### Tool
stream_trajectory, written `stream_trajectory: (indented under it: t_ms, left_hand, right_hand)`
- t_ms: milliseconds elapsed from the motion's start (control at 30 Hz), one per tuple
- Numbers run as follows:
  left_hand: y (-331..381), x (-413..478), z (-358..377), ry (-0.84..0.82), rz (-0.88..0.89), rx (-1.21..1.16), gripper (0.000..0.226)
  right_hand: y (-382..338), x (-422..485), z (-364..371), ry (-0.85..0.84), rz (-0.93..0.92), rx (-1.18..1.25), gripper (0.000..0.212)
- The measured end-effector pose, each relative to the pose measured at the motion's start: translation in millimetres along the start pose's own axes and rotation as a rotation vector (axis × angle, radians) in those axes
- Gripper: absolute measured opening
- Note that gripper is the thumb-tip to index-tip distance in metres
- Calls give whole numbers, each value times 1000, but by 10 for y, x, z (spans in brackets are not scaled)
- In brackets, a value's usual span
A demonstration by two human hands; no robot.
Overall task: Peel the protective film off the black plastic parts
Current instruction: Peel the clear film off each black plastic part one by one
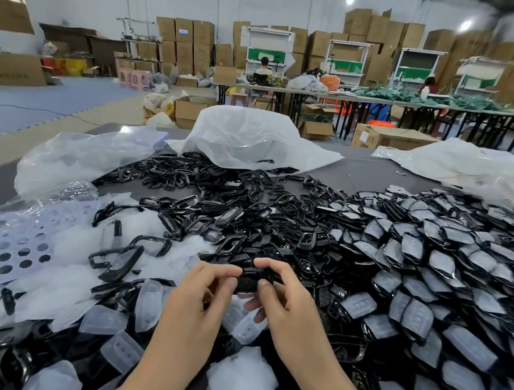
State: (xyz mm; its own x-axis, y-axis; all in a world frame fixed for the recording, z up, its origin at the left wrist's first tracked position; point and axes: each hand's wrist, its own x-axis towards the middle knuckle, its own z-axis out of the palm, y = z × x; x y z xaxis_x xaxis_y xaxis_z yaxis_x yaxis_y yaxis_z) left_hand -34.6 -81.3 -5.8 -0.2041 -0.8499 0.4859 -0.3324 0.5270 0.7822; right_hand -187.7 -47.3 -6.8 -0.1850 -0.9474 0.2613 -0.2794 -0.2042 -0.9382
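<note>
One black plastic part [250, 281] is held between both hands just above the table, near the middle front. My left hand [201, 298] pinches its left end with thumb and forefinger. My right hand [285, 298] grips its right end, fingers curled round it. A bit of pale film [245, 295] shows under the part. To the right lies a big heap of black parts with pale film on them [433, 275]. Bare black parts and frames [231, 211] are piled behind the hands. Loose peeled films [74, 299] are strewn at the left and front.
A lilac perforated plate [21, 247] lies at the left under clear plastic. Large clear plastic bags [246, 138] sit at the back of the grey table [365, 172]. Beyond it stand cardboard boxes, long tables and seated people.
</note>
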Motion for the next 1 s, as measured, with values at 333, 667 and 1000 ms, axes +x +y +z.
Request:
stream_trajectory:
  t_ms: [333,667,1000]
  left_hand:
    - [-19,76,9,41,-241,-325,20]
    - [-8,19,-81,0,-2,155,12]
    - [-178,-53,-50,-290,198,715,16]
  right_hand:
    - [-72,-53,71,-76,-11,145,35]
    - [-54,2,-34,106,-10,103,24]
    - [57,103,-213,357,97,226,9]
